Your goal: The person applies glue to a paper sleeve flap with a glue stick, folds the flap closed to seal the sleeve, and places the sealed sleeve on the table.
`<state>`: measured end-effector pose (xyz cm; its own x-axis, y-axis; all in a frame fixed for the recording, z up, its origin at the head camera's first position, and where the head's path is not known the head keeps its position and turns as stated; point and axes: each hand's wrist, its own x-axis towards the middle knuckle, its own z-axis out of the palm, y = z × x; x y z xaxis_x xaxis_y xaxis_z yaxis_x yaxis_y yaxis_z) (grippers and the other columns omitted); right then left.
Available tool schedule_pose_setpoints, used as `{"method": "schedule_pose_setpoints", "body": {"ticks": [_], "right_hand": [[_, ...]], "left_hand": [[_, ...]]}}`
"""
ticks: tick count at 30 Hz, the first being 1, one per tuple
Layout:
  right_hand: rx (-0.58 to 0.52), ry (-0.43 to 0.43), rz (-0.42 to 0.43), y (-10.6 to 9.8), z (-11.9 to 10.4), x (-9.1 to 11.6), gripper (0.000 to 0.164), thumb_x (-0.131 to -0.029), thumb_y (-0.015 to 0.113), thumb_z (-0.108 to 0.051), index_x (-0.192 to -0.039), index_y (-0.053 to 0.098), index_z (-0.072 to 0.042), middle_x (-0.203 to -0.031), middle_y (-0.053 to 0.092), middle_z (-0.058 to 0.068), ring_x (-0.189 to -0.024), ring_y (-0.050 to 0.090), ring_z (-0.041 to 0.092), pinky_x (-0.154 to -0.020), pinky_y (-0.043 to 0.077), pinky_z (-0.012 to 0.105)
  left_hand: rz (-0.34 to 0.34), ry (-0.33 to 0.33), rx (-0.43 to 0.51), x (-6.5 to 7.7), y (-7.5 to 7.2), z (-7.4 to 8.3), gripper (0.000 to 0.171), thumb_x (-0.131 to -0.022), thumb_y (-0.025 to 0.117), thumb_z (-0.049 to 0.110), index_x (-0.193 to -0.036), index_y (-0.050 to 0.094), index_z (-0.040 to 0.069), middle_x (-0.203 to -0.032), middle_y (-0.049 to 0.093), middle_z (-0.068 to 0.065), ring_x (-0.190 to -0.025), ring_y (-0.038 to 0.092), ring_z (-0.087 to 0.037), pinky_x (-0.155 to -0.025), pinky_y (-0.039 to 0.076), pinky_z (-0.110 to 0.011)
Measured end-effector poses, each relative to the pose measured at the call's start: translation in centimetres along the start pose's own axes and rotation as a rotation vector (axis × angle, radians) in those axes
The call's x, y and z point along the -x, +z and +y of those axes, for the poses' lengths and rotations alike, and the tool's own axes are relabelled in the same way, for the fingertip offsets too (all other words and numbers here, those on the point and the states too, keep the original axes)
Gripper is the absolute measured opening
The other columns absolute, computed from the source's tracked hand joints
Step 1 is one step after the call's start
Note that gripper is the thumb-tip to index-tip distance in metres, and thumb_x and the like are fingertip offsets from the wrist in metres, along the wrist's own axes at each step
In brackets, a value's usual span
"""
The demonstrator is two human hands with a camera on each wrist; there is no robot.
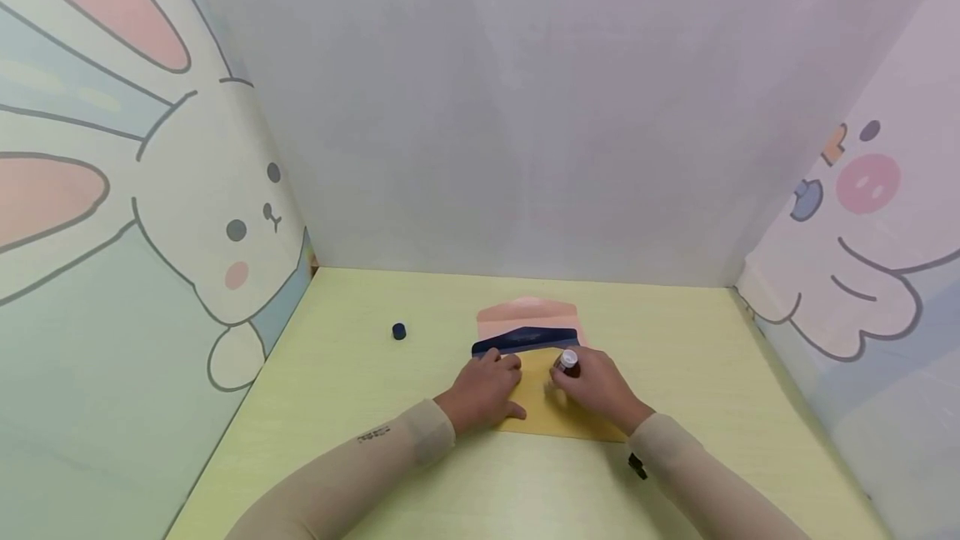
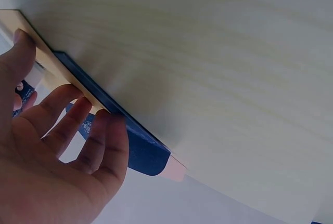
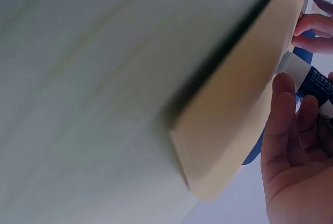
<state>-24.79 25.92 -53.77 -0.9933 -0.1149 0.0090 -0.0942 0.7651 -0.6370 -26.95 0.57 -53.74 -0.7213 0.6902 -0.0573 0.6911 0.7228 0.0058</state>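
Note:
A yellow envelope (image 1: pixel 540 411) lies in front of the person, overlapping a navy envelope (image 1: pixel 525 337) and a pink envelope (image 1: pixel 528 309) whose flaps show beyond it. The left hand (image 1: pixel 483 390) rests on the yellow envelope's left part, fingertips and thumb spread on the paper. In the right hand (image 1: pixel 600 386) a glue stick (image 3: pixel 317 84) with a white body and dark label is gripped. Its uncapped end points down, right at the yellow paper, and its white base faces up in the head view.
A small dark blue cap (image 1: pixel 399 332) stands on the pale yellow table (image 1: pixel 360 407), left of the envelopes. A grey-white wall (image 1: pixel 510 123) rises behind, with cartoon-printed panels at both sides. A small black piece (image 1: pixel 637 466) sits by the right cuff.

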Motion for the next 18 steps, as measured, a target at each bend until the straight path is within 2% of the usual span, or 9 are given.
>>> {"method": "schedule_pose_setpoints", "body": {"ticks": [7,12,18], "right_hand": [[-0.036,0.009,0.020,-0.1,0.4,0.1,0.010,-0.107,0.085,-0.022,-0.102,0.082,-0.015,-0.095,0.079,-0.002,-0.082,0.062,0.013,-0.077,0.052,0.029],[-0.094,0.031,0.070,-0.4,0.7,0.3,0.010,-0.108,0.086,-0.023,-0.104,0.082,-0.015,-0.098,0.081,0.001,-0.085,0.065,0.015,-0.080,0.055,0.028],[-0.187,0.049,0.113,-1.5,0.9,0.8,0.016,-0.111,0.085,-0.026,-0.116,0.084,-0.011,-0.104,0.085,0.006,-0.085,0.070,0.015,-0.077,0.060,0.026]], "left_hand": [[-0.005,-0.003,0.004,-0.1,-0.1,0.2,0.069,-0.104,0.079,0.075,-0.148,0.081,0.022,-0.158,0.072,0.007,-0.120,0.063,-0.019,-0.100,0.063,-0.034],[-0.008,-0.006,-0.006,-0.1,-0.1,0.2,0.069,-0.103,0.079,0.075,-0.146,0.081,0.022,-0.157,0.072,0.007,-0.118,0.063,-0.019,-0.098,0.063,-0.033],[0.007,-0.001,-0.017,0.0,-0.2,0.1,0.066,-0.103,0.080,0.075,-0.142,0.082,0.022,-0.156,0.072,0.007,-0.117,0.063,-0.019,-0.093,0.062,-0.033]]}}
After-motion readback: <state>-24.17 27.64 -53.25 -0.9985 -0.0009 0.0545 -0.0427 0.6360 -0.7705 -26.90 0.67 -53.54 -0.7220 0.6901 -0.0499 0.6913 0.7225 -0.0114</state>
